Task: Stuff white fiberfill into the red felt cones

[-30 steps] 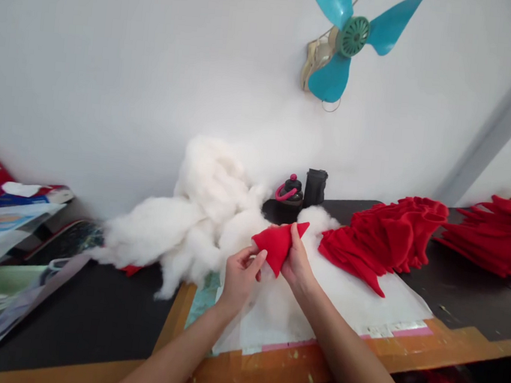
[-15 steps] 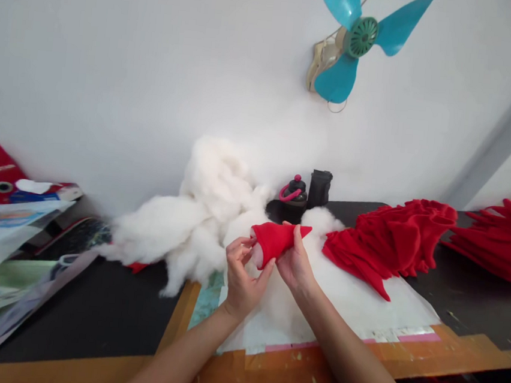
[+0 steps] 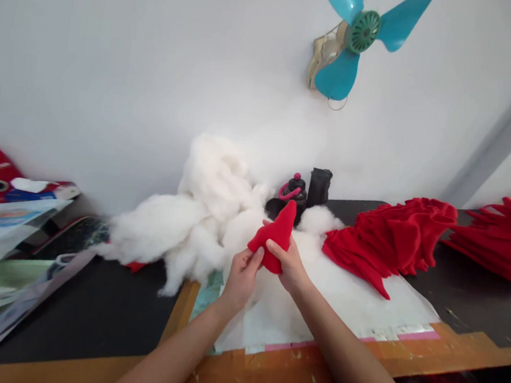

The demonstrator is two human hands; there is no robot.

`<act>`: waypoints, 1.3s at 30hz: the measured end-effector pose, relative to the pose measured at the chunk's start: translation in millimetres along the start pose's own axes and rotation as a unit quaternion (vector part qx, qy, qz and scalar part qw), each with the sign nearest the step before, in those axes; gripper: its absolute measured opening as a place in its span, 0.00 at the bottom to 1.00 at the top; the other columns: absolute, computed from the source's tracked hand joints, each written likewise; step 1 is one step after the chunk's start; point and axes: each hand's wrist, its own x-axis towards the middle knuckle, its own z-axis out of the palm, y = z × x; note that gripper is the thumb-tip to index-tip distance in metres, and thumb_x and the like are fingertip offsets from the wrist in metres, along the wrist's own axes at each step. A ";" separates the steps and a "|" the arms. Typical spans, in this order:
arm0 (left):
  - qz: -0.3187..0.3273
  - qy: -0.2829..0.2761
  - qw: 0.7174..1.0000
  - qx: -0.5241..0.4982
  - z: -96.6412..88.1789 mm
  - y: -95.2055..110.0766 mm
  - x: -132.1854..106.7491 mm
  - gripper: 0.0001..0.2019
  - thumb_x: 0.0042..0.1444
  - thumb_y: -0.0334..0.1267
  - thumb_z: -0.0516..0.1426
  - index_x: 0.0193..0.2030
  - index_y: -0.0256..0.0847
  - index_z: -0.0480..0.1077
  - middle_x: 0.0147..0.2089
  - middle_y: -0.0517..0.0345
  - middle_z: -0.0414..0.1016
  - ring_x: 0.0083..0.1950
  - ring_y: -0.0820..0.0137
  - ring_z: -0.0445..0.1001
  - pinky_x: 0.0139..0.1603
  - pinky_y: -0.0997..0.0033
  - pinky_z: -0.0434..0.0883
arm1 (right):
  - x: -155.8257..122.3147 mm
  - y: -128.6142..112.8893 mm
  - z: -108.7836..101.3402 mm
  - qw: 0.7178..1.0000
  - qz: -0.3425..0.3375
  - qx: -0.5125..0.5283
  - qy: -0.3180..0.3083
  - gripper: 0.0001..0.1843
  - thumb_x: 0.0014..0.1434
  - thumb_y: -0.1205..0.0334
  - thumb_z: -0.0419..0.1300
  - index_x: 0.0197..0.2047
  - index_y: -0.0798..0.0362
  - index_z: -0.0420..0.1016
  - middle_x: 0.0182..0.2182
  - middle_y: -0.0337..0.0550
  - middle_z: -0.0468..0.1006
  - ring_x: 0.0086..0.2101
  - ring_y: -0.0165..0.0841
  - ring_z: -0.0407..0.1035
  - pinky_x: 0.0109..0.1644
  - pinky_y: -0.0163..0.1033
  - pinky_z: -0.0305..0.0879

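Note:
A small red cone-shaped felt piece, like a little hat, is held up between both hands with its tip pointing upward. My right hand wraps its right side, the thumb lying across the front. At the lower left edge, the fingers and thumb of my left hand pinch the cloth. The inside of the cone is turned out of sight. Close behind lies a big heap of white stuffing. To the right, a pile of similar red cloth cones rests on the white sheet.
Behind the hands stand a dark bottle with a pink strap and a black pouch. Another red stack is at far right. Boxes and papers crowd the left. A blue-bladed fan hangs on the wall.
The red cone has turned from pointing right, its white-filled open end visible, to pointing up with that end hidden. Both hands have shifted their grip on it.

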 end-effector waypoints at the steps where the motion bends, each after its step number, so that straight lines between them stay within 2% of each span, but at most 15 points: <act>1: -0.010 -0.007 1.000 -0.014 0.5 -0.4 -0.2 0.17 0.59 0.49 0.58 0.41 0.34 0.74 0.37 0.50 0.77 0.41 0.65 0.74 0.44 0.67 0.70 | 1.1 -0.4 -1.0 1.000 -0.002 0.003 0.011 0.25 0.49 0.57 0.70 0.49 0.51 0.70 0.41 0.43 0.78 0.40 0.36 0.74 0.46 0.41 0.71; 4: 0.004 0.001 1.000 0.020 2.1 2.1 -3.2 0.17 0.60 0.49 0.56 0.43 0.35 0.74 0.41 0.49 0.76 0.42 0.64 0.74 0.45 0.67 0.71 | 3.9 -0.7 -1.8 0.998 -0.019 0.017 0.060 0.20 0.50 0.56 0.70 0.44 0.51 0.69 0.36 0.40 0.77 0.36 0.34 0.73 0.43 0.39 0.71; 7: 0.054 -0.014 0.995 0.084 4.2 6.6 -6.5 0.18 0.55 0.45 0.62 0.50 0.38 0.72 0.48 0.49 0.75 0.48 0.62 0.74 0.49 0.65 0.72 | 3.3 -0.8 0.7 0.994 -0.035 0.014 0.099 0.20 0.52 0.54 0.68 0.45 0.50 0.67 0.36 0.39 0.76 0.35 0.32 0.72 0.41 0.38 0.70; 10: 0.033 -0.022 0.995 0.090 5.2 8.7 -5.9 0.18 0.54 0.44 0.63 0.48 0.36 0.73 0.45 0.49 0.77 0.48 0.61 0.75 0.51 0.63 0.71 | 0.9 -3.8 3.2 0.998 -0.026 -0.014 0.062 0.22 0.54 0.50 0.66 0.48 0.49 0.67 0.38 0.40 0.76 0.37 0.34 0.72 0.42 0.39 0.70; 14: -0.034 -0.045 0.998 -0.008 4.7 10.2 -0.6 0.18 0.55 0.48 0.61 0.42 0.33 0.75 0.39 0.47 0.78 0.43 0.60 0.76 0.48 0.61 0.72 | 2.4 -15.4 0.5 1.000 -0.007 -0.009 -0.010 0.24 0.53 0.51 0.66 0.51 0.48 0.67 0.44 0.42 0.76 0.42 0.36 0.73 0.49 0.41 0.69; 16: -0.062 -0.068 0.995 -0.048 4.8 11.1 0.4 0.21 0.54 0.51 0.60 0.42 0.32 0.73 0.38 0.46 0.78 0.39 0.61 0.77 0.44 0.60 0.73 | 5.7 -23.0 -3.2 1.000 0.005 0.003 -0.018 0.24 0.53 0.51 0.67 0.51 0.48 0.68 0.42 0.42 0.77 0.41 0.36 0.73 0.48 0.42 0.70; 18: -0.067 -0.070 0.995 -0.019 4.8 11.2 -0.5 0.22 0.56 0.53 0.58 0.41 0.32 0.72 0.35 0.48 0.77 0.35 0.64 0.76 0.41 0.61 0.74 | 8.5 -30.3 -7.3 1.000 0.011 -0.005 -0.010 0.23 0.51 0.53 0.68 0.48 0.48 0.69 0.40 0.41 0.77 0.39 0.36 0.73 0.46 0.41 0.70; 20: -0.019 -0.042 0.997 0.067 3.6 10.5 -2.6 0.20 0.58 0.51 0.57 0.45 0.34 0.68 0.36 0.50 0.75 0.33 0.67 0.75 0.40 0.63 0.74 | 8.7 -36.3 -11.0 1.000 0.007 -0.019 0.016 0.21 0.50 0.55 0.69 0.46 0.49 0.70 0.39 0.40 0.78 0.39 0.35 0.73 0.46 0.39 0.70; 22: 0.077 -0.010 0.985 0.153 1.1 10.0 -4.0 0.22 0.57 0.47 0.59 0.53 0.38 0.62 0.46 0.48 0.73 0.38 0.68 0.75 0.40 0.66 0.74 | 5.2 -41.3 -14.5 0.998 0.013 -0.024 0.049 0.20 0.51 0.54 0.69 0.45 0.50 0.71 0.40 0.41 0.78 0.40 0.35 0.73 0.47 0.39 0.70; 25: 0.200 -0.043 0.949 0.240 -3.7 10.6 -2.8 0.25 0.54 0.39 0.61 0.57 0.42 0.60 0.57 0.46 0.65 0.47 0.66 0.72 0.41 0.68 0.73 | -8.3 -47.5 -19.9 0.995 0.084 -0.006 0.059 0.20 0.54 0.51 0.65 0.46 0.51 0.72 0.42 0.44 0.78 0.42 0.36 0.73 0.45 0.39 0.71; 28: 0.235 -0.094 0.920 0.300 -6.6 10.8 -0.2 0.10 0.57 0.35 0.57 0.46 0.41 0.69 0.45 0.52 0.72 0.43 0.68 0.73 0.41 0.71 0.71 | -30.4 -51.9 -24.6 0.989 0.144 0.012 0.021 0.21 0.56 0.50 0.63 0.48 0.52 0.73 0.43 0.46 0.78 0.43 0.37 0.73 0.46 0.42 0.73; 30: 0.217 -0.071 0.924 0.306 -6.9 10.3 0.0 0.03 0.58 0.36 0.56 0.37 0.40 0.69 0.31 0.59 0.71 0.33 0.72 0.70 0.34 0.74 0.68 | -46.8 -53.0 -26.4 0.992 0.130 0.004 -0.004 0.25 0.54 0.54 0.66 0.54 0.49 0.69 0.47 0.45 0.76 0.44 0.36 0.74 0.50 0.45 0.72; 33: 0.192 -0.032 0.930 0.312 -5.0 10.9 -3.0 0.12 0.58 0.40 0.57 0.28 0.40 0.61 0.21 0.67 0.59 0.23 0.76 0.59 0.25 0.77 0.59 | -66.4 -51.4 -26.8 0.993 0.085 -0.080 -0.001 0.35 0.51 0.60 0.68 0.60 0.39 0.61 0.50 0.41 0.72 0.39 0.32 0.75 0.44 0.44 0.75; 36: 0.209 -0.066 0.918 0.330 -0.8 13.3 -8.3 0.15 0.57 0.41 0.56 0.25 0.41 0.56 0.21 0.68 0.53 0.22 0.77 0.55 0.25 0.77 0.55 | -74.8 -45.6 -26.7 0.981 0.043 -0.187 0.042 0.25 0.52 0.55 0.66 0.52 0.44 0.64 0.43 0.40 0.71 0.31 0.29 0.73 0.31 0.36 0.74; 39: 0.211 -0.126 0.906 0.345 3.3 14.5 -12.9 0.13 0.58 0.39 0.54 0.25 0.41 0.55 0.21 0.67 0.53 0.23 0.77 0.54 0.25 0.77 0.55 | -74.3 -36.9 -29.9 0.966 -0.010 -0.243 0.091 0.20 0.51 0.56 0.66 0.46 0.46 0.64 0.35 0.36 0.70 0.28 0.27 0.70 0.27 0.32 0.69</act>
